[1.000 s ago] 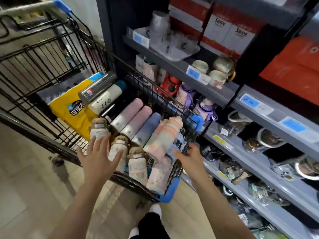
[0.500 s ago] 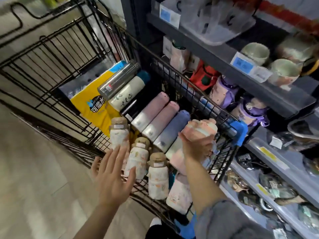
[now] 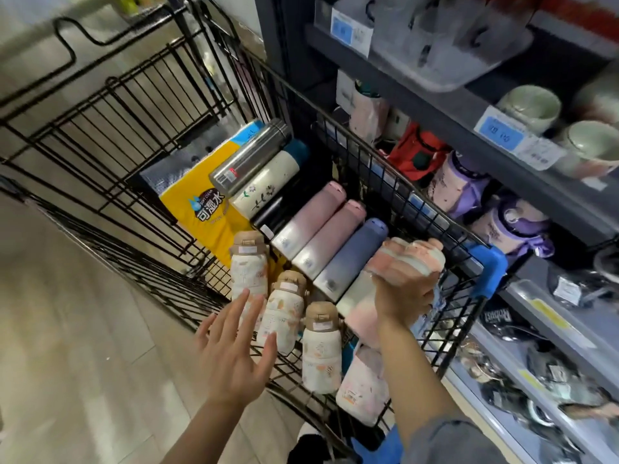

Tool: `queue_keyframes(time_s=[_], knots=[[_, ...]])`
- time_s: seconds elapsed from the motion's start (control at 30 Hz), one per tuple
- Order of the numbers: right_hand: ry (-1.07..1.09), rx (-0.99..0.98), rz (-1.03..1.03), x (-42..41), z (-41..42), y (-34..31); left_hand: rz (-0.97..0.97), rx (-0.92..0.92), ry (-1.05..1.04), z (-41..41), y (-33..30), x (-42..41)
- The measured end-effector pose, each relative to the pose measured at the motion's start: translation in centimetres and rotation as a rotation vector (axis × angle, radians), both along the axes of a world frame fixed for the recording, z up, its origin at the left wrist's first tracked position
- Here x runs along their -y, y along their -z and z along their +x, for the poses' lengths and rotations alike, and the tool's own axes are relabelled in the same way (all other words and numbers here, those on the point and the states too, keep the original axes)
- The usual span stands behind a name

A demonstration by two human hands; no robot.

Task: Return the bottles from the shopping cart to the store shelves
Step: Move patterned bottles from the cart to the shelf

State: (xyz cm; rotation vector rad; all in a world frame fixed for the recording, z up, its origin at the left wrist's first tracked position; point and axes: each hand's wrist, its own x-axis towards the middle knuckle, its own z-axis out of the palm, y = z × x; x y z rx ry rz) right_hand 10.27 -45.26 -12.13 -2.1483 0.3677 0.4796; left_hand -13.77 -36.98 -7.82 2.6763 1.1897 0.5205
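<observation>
A black wire shopping cart (image 3: 100, 135) holds many bottles lying side by side. My right hand (image 3: 402, 293) grips the upper part of a pink-and-white bottle (image 3: 415, 257) at the cart's right side, near the blue corner guard (image 3: 489, 269). My left hand (image 3: 234, 349) hovers open, fingers spread, over the near ends of three cream bottles with tan lids (image 3: 249, 266). Two pink flasks (image 3: 310, 216), a purple-blue flask (image 3: 351, 256), a steel flask (image 3: 249, 157) and a cream floral flask (image 3: 268, 184) lie further in.
A yellow package (image 3: 197, 209) lies under the flasks in the cart. Grey store shelves (image 3: 435, 92) stand to the right, carrying purple bottles (image 3: 462, 185), a red bottle (image 3: 415, 152), green cups (image 3: 529, 107) and blue price tags. Pale floor (image 3: 67, 329) lies to the left.
My right hand has gone from the cart's rim to gripping the pink-and-white bottle. The left hand came off the cart edge and hovers with fingers spread. The view has moved closer to the cart.
</observation>
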Motion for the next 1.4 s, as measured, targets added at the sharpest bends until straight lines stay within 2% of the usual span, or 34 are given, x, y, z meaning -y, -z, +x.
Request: queue_keyframes(time_s=[0.13, 0.23, 0.3, 0.37, 0.43, 0.5, 0.57, 0.73, 0.8, 0.93, 1.17, 1.3, 1.4], knots=[[0.02, -0.019, 0.079, 1.1, -0.1, -1.5, -0.106, -0.105, -0.013, 0.0, -0.7, 0.0], [-0.081, 0.123, 0.145, 1.9, -1.0, -3.0, -0.211, -0.155, -0.021, -0.1, -1.2, -0.2], [-0.143, 0.196, 0.184, 1.8, -1.9, -4.3, -0.304, -0.07, -0.03, 0.4, -1.7, -0.9], [-0.153, 0.232, 0.241, 1.2, -2.9, -5.5, -0.404, 0.102, -0.058, 1.8, -2.3, -2.8], [-0.119, 0.232, 0.296, 0.5, -4.4, -6.7, -0.565, 0.285, -0.148, 4.1, -2.6, -5.7], [-0.045, 0.198, 0.338, -0.4, -6.2, -7.4, -0.706, 0.374, -0.303, 6.4, -2.9, -8.9], [0.017, 0.168, 0.352, -1.1, -7.8, -7.8, -0.813, 0.301, -0.421, 7.7, -2.2, -11.4], [0.112, 0.182, 0.339, -2.1, -10.2, -8.9, -1.024, 0.077, -0.482, 8.4, 2.0, -13.5], [0.139, 0.182, 0.307, -1.8, -10.7, -9.6, -1.036, 0.017, -0.473, 8.9, 2.7, -13.1], [0.169, 0.201, 0.238, -0.8, -11.9, -9.4, -0.912, -0.083, -0.385, 8.4, 4.6, -12.9], [0.205, 0.163, 0.225, -1.0, -12.8, -8.7, -0.872, -0.026, -0.391, 7.5, 5.8, -13.8], [0.198, 0.187, 0.216, 0.0, -12.6, -9.5, -0.868, 0.007, -0.452, 7.0, 5.0, -14.3], [0.217, 0.2, 0.209, 0.5, -12.9, -10.2, -0.838, 0.06, -0.409, 6.4, 3.5, -14.9]])
